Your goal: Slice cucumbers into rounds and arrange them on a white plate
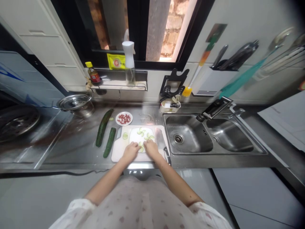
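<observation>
My left hand (pixel 131 151) and my right hand (pixel 151 149) rest at the near edge of a white plate (pixel 133 135). Their fingertips are closed on thin cucumber slices (pixel 141 149) between them; the exact grip is too small to make out. Other slices lie on the plate in pinwheel-like clusters (pixel 141 131). Beneath the plate is a pale cutting board (pixel 118 152), with a few more slices (pixel 125 136) on its left. A kitchen knife (pixel 167 155) with a black handle lies along the board's right edge, beside my right hand.
Two cucumbers, one long (pixel 103 128) and one shorter (pixel 110 142), lie left of the board. Behind it sits a small plate of chopped red pieces (pixel 124 118). A lidded pot (pixel 78 105) stands back left; a double sink (pixel 190 133) adjoins on the right.
</observation>
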Demonstrator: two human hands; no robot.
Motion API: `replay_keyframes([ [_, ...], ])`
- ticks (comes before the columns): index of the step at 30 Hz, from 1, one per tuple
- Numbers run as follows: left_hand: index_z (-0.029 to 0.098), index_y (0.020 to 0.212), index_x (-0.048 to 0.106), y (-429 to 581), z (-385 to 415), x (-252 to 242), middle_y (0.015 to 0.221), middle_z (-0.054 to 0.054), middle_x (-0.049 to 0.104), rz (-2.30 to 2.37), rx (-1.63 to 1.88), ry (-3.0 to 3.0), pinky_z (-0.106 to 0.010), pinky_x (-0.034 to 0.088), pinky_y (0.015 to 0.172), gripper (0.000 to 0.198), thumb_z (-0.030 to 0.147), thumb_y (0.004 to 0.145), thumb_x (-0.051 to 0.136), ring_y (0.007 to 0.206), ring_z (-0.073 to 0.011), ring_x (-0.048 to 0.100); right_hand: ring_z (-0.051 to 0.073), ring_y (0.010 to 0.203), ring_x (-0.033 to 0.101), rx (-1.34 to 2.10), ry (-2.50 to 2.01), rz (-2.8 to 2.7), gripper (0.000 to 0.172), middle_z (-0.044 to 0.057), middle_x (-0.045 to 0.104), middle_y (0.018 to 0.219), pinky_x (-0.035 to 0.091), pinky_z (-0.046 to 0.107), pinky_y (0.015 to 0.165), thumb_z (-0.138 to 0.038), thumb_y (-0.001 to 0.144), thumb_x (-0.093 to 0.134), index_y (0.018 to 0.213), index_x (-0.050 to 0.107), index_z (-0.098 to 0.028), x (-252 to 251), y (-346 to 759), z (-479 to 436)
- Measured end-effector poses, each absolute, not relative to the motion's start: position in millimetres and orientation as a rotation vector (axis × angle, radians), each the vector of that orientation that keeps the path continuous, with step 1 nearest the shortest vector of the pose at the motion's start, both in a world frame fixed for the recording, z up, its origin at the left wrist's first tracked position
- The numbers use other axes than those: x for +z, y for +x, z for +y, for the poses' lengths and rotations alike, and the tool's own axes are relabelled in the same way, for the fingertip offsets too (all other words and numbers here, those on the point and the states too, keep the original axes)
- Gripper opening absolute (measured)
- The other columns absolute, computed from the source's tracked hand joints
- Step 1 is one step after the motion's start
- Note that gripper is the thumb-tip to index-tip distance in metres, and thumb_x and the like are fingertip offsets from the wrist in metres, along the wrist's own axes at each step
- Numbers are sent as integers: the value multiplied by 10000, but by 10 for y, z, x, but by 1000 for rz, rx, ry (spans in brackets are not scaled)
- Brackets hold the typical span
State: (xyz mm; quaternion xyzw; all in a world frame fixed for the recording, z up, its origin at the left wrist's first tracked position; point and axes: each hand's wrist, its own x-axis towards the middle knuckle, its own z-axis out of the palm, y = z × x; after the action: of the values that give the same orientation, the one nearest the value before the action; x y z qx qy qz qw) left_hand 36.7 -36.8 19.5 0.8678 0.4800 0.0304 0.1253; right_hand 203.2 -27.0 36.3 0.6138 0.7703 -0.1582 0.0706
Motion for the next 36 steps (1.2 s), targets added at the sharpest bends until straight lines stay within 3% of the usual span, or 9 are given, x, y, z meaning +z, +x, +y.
replay_keyframes([
  [36, 231, 1173, 606, 289, -362, 362, 1015, -80, 601, 1257, 12, 2569, -306, 440, 815, 349, 126, 892, 428, 972, -215, 494, 223, 974, 514, -422, 1947, 2368, 220, 115, 609, 1030, 364, 294, 795, -233, 932, 436, 1024, 627, -172, 555, 2077, -473],
])
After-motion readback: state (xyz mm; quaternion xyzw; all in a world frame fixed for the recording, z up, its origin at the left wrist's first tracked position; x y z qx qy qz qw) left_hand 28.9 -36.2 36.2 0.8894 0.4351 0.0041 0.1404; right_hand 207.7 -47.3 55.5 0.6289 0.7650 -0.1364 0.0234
